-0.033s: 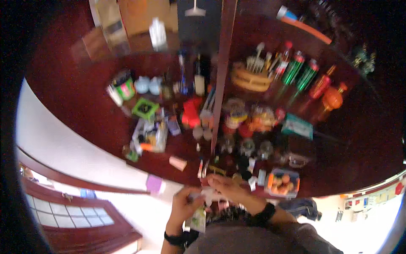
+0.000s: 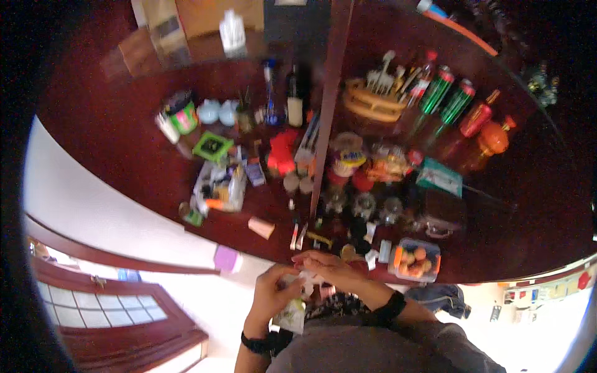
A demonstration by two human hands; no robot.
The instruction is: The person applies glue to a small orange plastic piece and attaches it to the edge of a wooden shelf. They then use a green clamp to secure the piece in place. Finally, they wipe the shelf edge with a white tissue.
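Pale crumpled packet point(image 2: 293, 311), held at the near edge of the dark red worktop point(image 2: 112, 130) crowded with bottles and jars, is gripped by the left hand point(image 2: 273, 292) closed round it while the right hand point(image 2: 326, 266) pinches its top.

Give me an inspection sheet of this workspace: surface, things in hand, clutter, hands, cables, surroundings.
Surface: dark red round table, glossy, crowded in the middle.
Things in hand: small pale packet, held at the table's near edge; details blurred.
Clutter: green bottles, orange bottle, wooden holder with utensils, clear box of round fruit, green-lidded jar, red item.
Hands: left hand grips the packet; right hand works at its top. Dark band on each wrist.
Cables: nothing seen.
Surroundings: pale floor, wooden door with glass panes.
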